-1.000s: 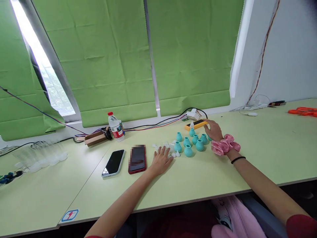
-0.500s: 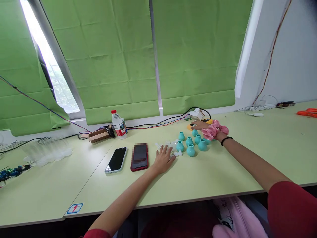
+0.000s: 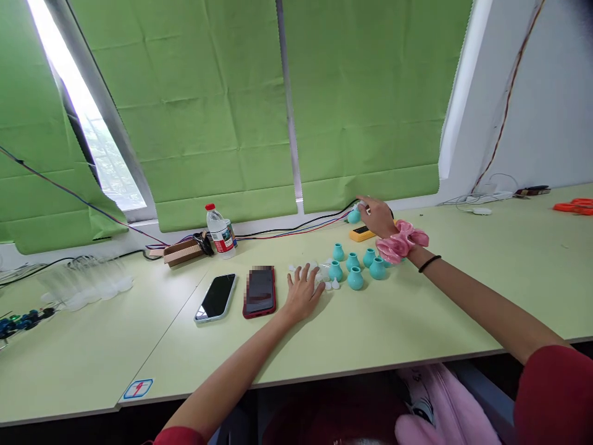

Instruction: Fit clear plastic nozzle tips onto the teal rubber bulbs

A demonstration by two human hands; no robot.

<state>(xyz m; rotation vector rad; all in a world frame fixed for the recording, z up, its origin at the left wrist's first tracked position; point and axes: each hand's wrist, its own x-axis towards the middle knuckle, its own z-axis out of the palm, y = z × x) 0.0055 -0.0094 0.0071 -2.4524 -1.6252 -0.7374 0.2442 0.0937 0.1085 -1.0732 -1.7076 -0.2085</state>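
My right hand, with a pink scrunchie at the wrist, grips a small round turquoise pot by its top, near the back of the table. A yellow device lies beneath that hand, partly hidden by it. Several more turquoise pots with narrow necks stand upright in a loose group in front of it. Flat on the table, my left hand has its fingers spread at the edge of small whitish translucent pieces, touching or covering some. The pots begin just right of these pieces.
Two phones, one pale-cased and one red-cased, lie left of my left hand. Behind them stand a red-capped bottle and an open cardboard box. Cables run along the wall. Orange scissors lie far right.
My right hand has taken hold of a turquoise pot from the back of the group and lifted it up and leftward, uncovering more of the yellow device. My left hand has barely moved.
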